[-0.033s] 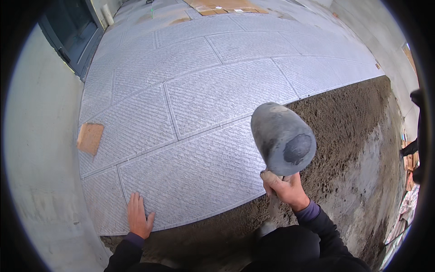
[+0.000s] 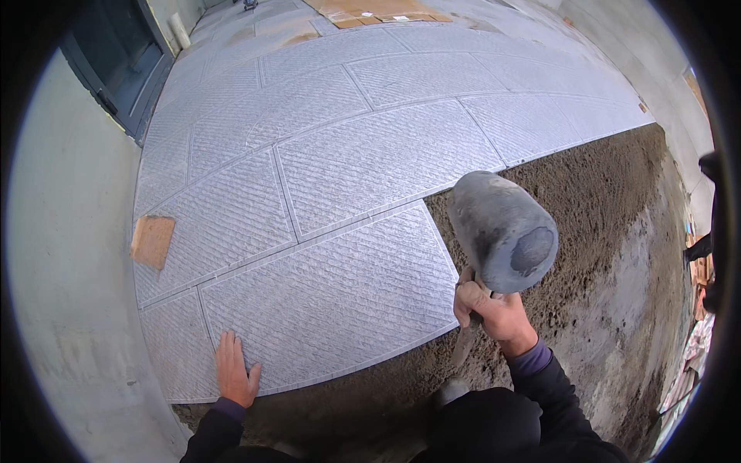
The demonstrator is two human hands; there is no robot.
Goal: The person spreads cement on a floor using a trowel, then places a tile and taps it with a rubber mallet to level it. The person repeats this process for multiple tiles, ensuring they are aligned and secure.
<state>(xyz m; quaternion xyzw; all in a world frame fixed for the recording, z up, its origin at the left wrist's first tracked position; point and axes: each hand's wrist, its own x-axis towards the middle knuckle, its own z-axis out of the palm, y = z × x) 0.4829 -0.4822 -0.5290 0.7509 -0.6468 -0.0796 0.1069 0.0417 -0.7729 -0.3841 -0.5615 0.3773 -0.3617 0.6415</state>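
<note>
My right hand is wrapped round the handle of a large grey rubber mallet. The mallet's head is raised, with a dark round patch on its near end. It hangs over the right edge of a grey ribbed paving slab, partly above damp mortar. Flat on the near left part of the slabs rests my left hand, fingers stretched out, by the joint between the slab and a smaller ribbed piece against the wall.
Brown gritty mortar covers the ground at right and along the slab's near edge. A small tan block lies on slabs by the left wall. Beyond are more laid slabs, cardboard and a dark-framed door.
The mallet and my right hand have shifted a little to the right, uncovering the slab's far right corner. My left hand has stayed in place.
</note>
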